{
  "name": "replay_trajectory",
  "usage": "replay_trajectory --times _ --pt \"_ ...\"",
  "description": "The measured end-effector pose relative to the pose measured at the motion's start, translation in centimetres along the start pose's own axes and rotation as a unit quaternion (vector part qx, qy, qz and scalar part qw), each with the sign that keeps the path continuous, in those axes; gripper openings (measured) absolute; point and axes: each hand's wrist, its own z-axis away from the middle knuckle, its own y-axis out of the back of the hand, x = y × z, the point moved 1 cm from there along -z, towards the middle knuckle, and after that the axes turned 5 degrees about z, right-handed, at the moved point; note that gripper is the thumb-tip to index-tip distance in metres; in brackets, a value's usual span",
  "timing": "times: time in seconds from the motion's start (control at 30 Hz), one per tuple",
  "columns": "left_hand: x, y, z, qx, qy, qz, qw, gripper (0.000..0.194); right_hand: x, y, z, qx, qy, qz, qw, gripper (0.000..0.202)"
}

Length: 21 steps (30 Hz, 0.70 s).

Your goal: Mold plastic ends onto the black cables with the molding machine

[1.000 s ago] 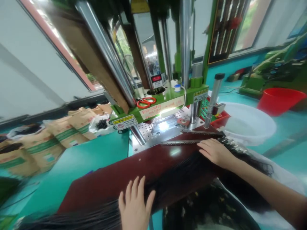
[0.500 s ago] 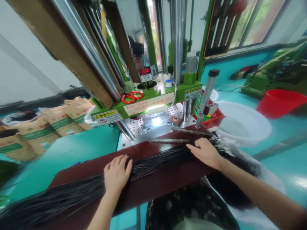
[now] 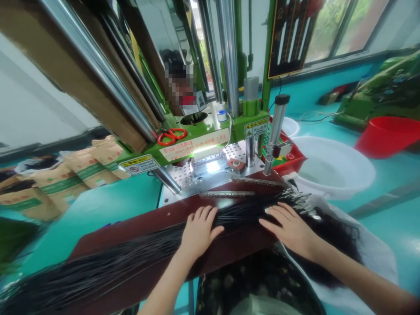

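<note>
Black strands [image 3: 147, 249] are lying lengthwise on a dark red board [image 3: 243, 241], passing beneath the fingers of both hands and trailing away to the left of the left fingers. The left hand [image 3: 198, 234] is resting palm down on the bundle, its fingers lying loosely apart and its thumb standing clear of them, pointing toward the right hand. The right hand [image 3: 293, 229] is reaching over the bundle with its fingertips touching the strands, thumb and forefinger being apart; how firmly either hand is pressing, I cannot tell. Metal-tipped ends [image 3: 300, 199] are clustering just beyond the right fingers, to their right. One slotted metal strip [image 3: 228, 194] is lying beyond the gap between the two sets of fingers; a second metal strip [image 3: 257, 180] is lying farther out, ahead of the right fingertips. Green press [image 3: 216, 124] is standing beyond both hands' fingers, with red-handled scissors [image 3: 172, 136] resting on it, ahead and left of the left fingers.
</note>
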Motion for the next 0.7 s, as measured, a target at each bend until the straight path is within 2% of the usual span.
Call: replay_trajectory --times 0.1,0.2,0.27,0.37,0.5,0.57,0.7 --pt "1.6 -0.1 -2.3 -0.015 -0.003 0.120 0.993 0.053 -0.5 -0.8 -1.3 -0.008 0.020 -0.008 1.000 0.038" --pt "2.7 -0.2 -4.2 -0.006 -0.016 0.273 0.962 0.051 -1.7 -1.5 -3.0 0.003 0.068 -0.021 0.997 0.039" --pt "3.0 -0.5 -5.3 -0.019 -0.014 0.329 0.944 0.044 -2.4 -1.9 -3.7 0.015 0.071 -0.008 0.997 0.033" --pt "2.5 -1.1 -6.7 -0.051 0.011 0.295 0.954 0.030 -3.0 -2.1 -3.3 0.017 0.057 0.018 0.998 0.024" --pt "1.6 -1.3 -7.7 -0.053 0.052 0.163 0.984 0.031 -2.7 -2.0 -0.8 0.041 0.039 0.022 0.998 0.022" --pt "1.9 -1.1 -8.0 -0.054 0.012 0.134 0.989 0.032 -1.8 -1.6 0.0 0.031 -0.001 0.041 0.999 0.019" --pt "4.5 -1.0 -9.0 -0.036 -0.118 0.152 0.981 0.038 0.6 0.1 -0.4 -0.058 -0.067 0.081 0.993 0.027"
